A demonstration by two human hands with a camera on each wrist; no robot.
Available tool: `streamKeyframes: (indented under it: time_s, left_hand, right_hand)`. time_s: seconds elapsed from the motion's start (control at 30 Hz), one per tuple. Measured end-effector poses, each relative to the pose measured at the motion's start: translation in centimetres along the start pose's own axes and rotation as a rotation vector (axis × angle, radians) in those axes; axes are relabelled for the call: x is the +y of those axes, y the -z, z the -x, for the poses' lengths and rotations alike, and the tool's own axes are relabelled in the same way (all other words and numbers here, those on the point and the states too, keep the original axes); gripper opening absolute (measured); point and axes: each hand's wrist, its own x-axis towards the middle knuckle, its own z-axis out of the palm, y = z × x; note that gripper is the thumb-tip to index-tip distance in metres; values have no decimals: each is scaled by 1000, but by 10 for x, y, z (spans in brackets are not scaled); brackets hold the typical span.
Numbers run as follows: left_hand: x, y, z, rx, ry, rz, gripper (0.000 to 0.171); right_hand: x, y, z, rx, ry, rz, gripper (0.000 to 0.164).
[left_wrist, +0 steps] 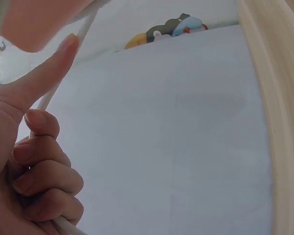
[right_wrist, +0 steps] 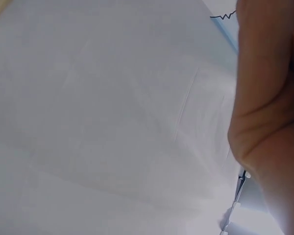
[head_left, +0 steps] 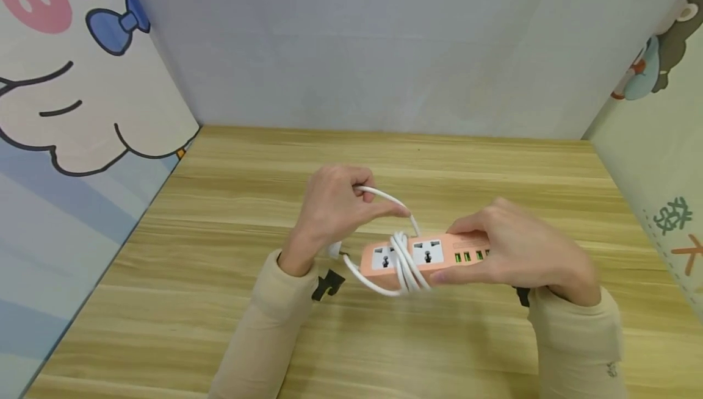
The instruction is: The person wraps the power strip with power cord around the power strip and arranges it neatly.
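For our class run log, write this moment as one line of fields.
left hand: grips white cord | right hand: holds orange power strip | cord: coiled round strip | surface: wooden table

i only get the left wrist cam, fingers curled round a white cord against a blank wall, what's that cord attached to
Observer: It runs to an orange power strip, looped several times around its middle.
Operator: who's holding the strip
Observer: The right hand grips its end nearest the green USB ports, just above the wooden table.
Operator: where's the left hand relative to it
Observer: The left hand is up and left of the strip, holding the white cord in a raised arc.
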Motion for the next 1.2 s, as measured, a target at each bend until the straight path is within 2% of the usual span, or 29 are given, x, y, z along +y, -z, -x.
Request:
streamKeyframes:
  time_s: [0.07, 0.23, 0.43, 0.5, 0.67, 0.8, 1.2]
  left_hand:
    - [3, 2, 1, -8, 6, 2, 67]
    - [8, 7, 2, -20, 4, -5, 65]
    - [12, 11, 4, -39, -6, 8, 57]
    - [14, 12, 4, -44, -3, 15, 50]
    - [21, 16, 6, -92, 47, 52, 37]
    - [27, 18, 8, -144, 75, 79, 37]
    - [39, 18, 14, -134, 14, 90, 31]
  right_hand:
    - [0, 0, -1, -1, 4, 9, 34]
    - [-1, -1, -2, -5, -54, 32, 38]
    - [0, -3, -5, 5, -104, 51, 39]
    - [0, -3, -5, 13, -116, 61, 39]
    - [1, -4, -7, 53, -139, 97, 40]
    - [1, -4, -8, 68, -171, 111, 42]
    - [3, -5, -10, 173, -199, 153, 45]
